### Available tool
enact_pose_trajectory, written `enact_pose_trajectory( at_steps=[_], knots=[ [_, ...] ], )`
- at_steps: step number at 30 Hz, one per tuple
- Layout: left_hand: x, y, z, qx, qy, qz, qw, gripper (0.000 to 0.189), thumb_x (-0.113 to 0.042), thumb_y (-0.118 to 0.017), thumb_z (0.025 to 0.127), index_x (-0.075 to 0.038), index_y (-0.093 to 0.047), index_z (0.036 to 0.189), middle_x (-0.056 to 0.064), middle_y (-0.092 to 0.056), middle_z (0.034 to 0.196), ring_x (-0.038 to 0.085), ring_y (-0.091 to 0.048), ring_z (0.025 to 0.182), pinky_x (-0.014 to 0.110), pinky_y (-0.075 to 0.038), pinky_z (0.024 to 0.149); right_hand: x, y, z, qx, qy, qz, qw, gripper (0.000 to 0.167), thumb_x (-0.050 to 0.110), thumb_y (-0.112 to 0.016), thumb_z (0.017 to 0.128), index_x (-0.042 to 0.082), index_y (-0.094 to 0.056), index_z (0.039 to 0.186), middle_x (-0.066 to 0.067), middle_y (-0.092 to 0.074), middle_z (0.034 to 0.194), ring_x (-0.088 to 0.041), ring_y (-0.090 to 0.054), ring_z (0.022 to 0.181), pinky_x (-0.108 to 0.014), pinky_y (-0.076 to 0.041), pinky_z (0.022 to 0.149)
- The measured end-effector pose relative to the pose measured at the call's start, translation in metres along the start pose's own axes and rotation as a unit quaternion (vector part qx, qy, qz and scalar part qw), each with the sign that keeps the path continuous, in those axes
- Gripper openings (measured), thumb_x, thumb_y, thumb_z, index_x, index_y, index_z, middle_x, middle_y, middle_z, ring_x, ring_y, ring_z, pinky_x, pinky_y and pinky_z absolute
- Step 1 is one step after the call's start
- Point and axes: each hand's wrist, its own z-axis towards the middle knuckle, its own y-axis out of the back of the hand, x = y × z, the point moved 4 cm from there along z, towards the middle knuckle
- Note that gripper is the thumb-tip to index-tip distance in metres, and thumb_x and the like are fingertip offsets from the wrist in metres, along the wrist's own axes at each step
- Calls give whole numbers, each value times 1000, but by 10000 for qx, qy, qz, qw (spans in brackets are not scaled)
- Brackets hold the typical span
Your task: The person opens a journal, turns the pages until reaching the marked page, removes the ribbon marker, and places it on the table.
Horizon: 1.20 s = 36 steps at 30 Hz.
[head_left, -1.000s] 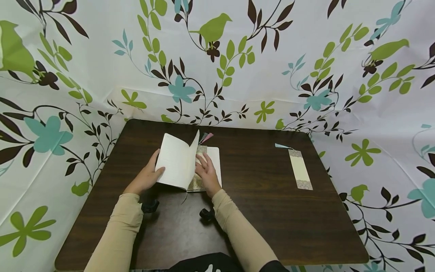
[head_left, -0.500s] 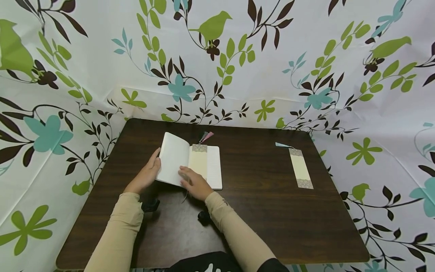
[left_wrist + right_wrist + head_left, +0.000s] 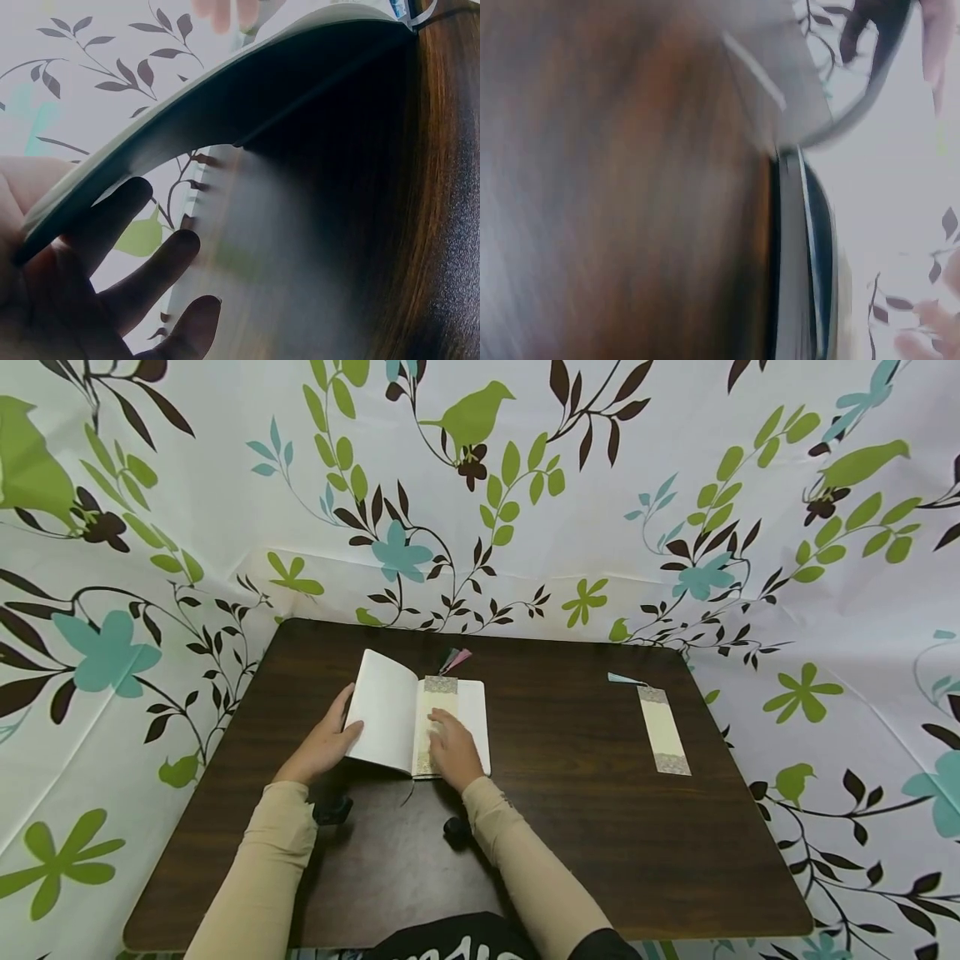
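Notebook (image 3: pixel 384 710) spread, left grip (image 3: pixel 322 748) pinching its raised side, right grip (image 3: pixel 454 748) relaxed over a bookmark (image 3: pixel 441 696)

Arms (image 3: pixel 247 877) stretched forward; left hand (image 3: pixel 321 747) pinching, angled inward; right hand (image 3: pixel 456 752) back upward, likewise angled.

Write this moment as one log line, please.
left hand: holds open notebook, side raised | right hand: over bookmark in notebook | second bookmark: on table
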Motion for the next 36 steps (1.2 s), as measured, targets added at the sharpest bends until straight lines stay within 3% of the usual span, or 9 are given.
enact_pose_trajectory(
  at_steps=[2, 5, 9, 16, 22, 29, 36],
  knots=[
    [-1, 0, 0, 7, -10, 13, 10000, 76, -20, -45, 108, -17, 7, 164, 25, -1, 168, 49, -9, 151, 70, -14, 114, -9, 8, 1, -400, -453, -262, 9978, 32, 8, -56, 101, 0, -62, 132, -18, -50, 149, -33, -44, 141, -45, -39, 112],
    [-1, 1, -1, 8, -26, 25, 10000, 75, -19, -44, 109, -16, 7, 164, 26, -3, 167, 49, -13, 150, 70, -16, 114, -21, 17, -1, -684, -1144, -550, 9895, 34, 11, -59, 100, 1, -60, 132, -20, -43, 153, -36, -37, 143, -52, -42, 107],
    [-2, 1, -1, -1, -28, 49, 10000, 75, -19, -44, 108, -16, 7, 164, 26, -4, 167, 50, -15, 149, 70, -17, 113, -32, 20, -3, -530, -1709, -813, 9805, 43, 20, -60, 101, 1, -55, 139, -22, -38, 156, -38, -33, 144, -54, -40, 108],
    [1, 0, -1, -21, 69, 45, 10000, 77, -18, -44, 108, -21, 8, 164, 24, -2, 168, 49, -11, 150, 70, -15, 113, -39, 8, -4, 311, -2033, -1075, 9727, 66, 40, -50, 106, -3, -35, 154, -26, -25, 163, -40, -15, 153, -52, -23, 120],
    [1, -1, -1, -35, -2, 15, 10000, 76, -16, -44, 108, -17, 8, 164, 26, -3, 167, 50, -15, 149, 70, -16, 113, -35, -2, 1, 450, -1877, -1345, 9719, 63, 41, -49, 106, 0, -39, 153, -23, -33, 160, -40, -22, 151, -52, -24, 119],
    [0, -2, -1, -41, -37, 12, 10000, 75, -16, -43, 108, -18, 7, 164, 25, -3, 167, 49, -13, 150, 70, -15, 113, -18, 2, 4, 190, -1705, -354, 9845, 49, 22, -56, 104, 2, -47, 148, -18, -56, 142, -37, -50, 134, -49, -40, 110],
    [-1, -1, 0, -47, 9, 54, 10000, 76, -18, -44, 108, -20, 8, 164, 25, -4, 167, 50, -12, 150, 71, -15, 113, -16, 6, 10, -200, -1848, 890, 9785, 42, 11, -60, 101, 2, -53, 142, -18, -55, 138, -33, -58, 119, -46, -48, 98]
  ],
)
